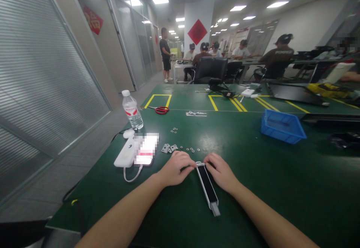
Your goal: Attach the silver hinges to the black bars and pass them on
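Note:
A long, narrow white-framed piece with a black middle (206,183) lies on the green table in front of me. A grey tab (215,209) sticks out of its near end. My left hand (178,167) pinches the left side of its far end with thumb and fingertips. On the other side, my right hand (221,171) has its fingers closed at the right of that end. What lies between the fingertips is partly hidden. Just beyond my left hand are several small metal plates with holes (165,148) and several small metal rings (192,150).
At the left stand a water bottle (132,109), a white power bank (125,152) and a phone (147,148). Red-handled scissors (161,110) and small metal pieces (196,113) lie farther back. A blue bin (282,126) sits at the right. People sit at tables beyond.

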`<state>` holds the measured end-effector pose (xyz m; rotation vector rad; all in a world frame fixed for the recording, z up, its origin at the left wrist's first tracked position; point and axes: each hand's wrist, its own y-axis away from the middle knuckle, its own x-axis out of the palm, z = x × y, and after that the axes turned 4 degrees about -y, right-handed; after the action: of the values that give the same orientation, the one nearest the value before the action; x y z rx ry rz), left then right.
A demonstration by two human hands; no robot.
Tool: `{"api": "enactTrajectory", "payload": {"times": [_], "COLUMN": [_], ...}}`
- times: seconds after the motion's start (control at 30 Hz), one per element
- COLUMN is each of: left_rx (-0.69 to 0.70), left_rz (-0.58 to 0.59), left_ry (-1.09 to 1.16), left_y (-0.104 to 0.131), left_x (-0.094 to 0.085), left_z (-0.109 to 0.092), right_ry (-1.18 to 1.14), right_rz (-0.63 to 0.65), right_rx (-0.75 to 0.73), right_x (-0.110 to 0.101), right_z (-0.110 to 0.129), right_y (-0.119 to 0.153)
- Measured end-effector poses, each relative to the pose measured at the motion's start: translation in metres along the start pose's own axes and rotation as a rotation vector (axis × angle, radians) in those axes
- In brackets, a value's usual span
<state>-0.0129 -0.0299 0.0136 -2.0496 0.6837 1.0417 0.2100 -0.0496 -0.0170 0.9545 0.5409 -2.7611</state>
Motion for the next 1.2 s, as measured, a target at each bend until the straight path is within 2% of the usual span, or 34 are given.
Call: {"api": "enactTrajectory", "payload": {"times": [0.1,0.27,0.47,0.87,1.2], "left_rx": [0.006,-0.036,-0.037,-0.049,-0.104], "left_rz": [0.039,-0.039,-0.022,0.039,0.021], "left_ry": [-0.006,0.041,0.077,0.043,0.043], "left_y": [-0.001,-0.002,-0.001,0.001,0.001], "left_x": [0.002,0.006,0.011,0.007,0.01], "left_z": [-0.002,0.003,0.007,0.002,0.005], "right_ry": [0.03,0.084,0.118,0.196,0.241], "right_rz": [-0.001,0.007,0.011,0.04,0.073], "right_rx": [-0.007,-0.007,0.001,0.001,-0.003], "right_x": [0.001,0.002,0.003,0.005,0.003], "right_z": [-0.001,0.001,0.001,0.0,0.002], "right_y": [0.0,0.001,0.001,0.001,0.001]}}
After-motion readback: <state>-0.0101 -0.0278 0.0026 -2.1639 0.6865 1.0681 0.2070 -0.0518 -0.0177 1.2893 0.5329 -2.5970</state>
